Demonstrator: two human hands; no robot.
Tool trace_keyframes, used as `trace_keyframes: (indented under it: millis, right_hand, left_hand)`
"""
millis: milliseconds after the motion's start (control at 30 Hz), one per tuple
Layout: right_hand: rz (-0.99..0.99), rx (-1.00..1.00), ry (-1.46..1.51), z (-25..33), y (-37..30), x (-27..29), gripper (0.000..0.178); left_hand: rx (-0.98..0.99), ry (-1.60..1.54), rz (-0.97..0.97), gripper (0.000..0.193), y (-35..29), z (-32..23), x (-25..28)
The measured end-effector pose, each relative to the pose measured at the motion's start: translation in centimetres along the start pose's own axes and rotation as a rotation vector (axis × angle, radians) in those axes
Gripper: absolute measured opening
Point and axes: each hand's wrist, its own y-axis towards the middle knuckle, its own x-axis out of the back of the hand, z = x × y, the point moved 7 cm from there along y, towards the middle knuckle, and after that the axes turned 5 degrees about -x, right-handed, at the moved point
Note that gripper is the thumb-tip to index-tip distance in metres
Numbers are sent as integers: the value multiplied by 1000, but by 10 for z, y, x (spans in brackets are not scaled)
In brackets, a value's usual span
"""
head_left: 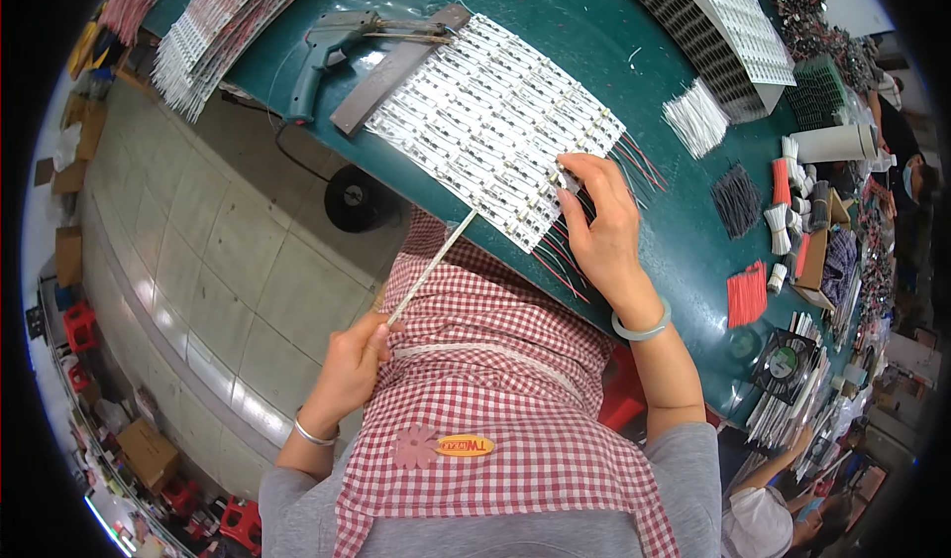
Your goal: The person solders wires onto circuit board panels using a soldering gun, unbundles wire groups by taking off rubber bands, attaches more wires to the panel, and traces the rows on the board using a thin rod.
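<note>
A white panel of narrow circuit boards (485,102), set with rows of small parts, lies at the near edge of the green table. My left hand (355,365) is closed round the lower end of a thin white stick (431,268), whose upper tip meets the panel's near edge. Over the panel's right side rests my right hand (602,216), thumb and forefinger apart, with nothing visible between them. Red and black wires (562,273) stick out from that side, partly hidden under the hand. A grey bar (396,77) lies along the panel's left edge.
A teal pistol-shaped soldering gun (322,62) sits beside the bar. Stacked panels (233,23) stand far left, more (728,33) far right. White (696,119), black (735,201) and red wire bundles (746,293) lie rightward, near a small fan (785,363). Another person (768,518) works lower right.
</note>
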Motion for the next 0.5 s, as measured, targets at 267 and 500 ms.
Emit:
trace_keyframes:
  millis: [267, 500]
  right_hand:
    - [-12, -3, -6, 0, 0, 0, 35]
    - [-10, 4, 4, -1, 0, -1, 34]
  left_hand:
    - [-277, 364, -217, 19, -6, -21, 0]
    - [-130, 127, -91, 22, -4, -10, -3]
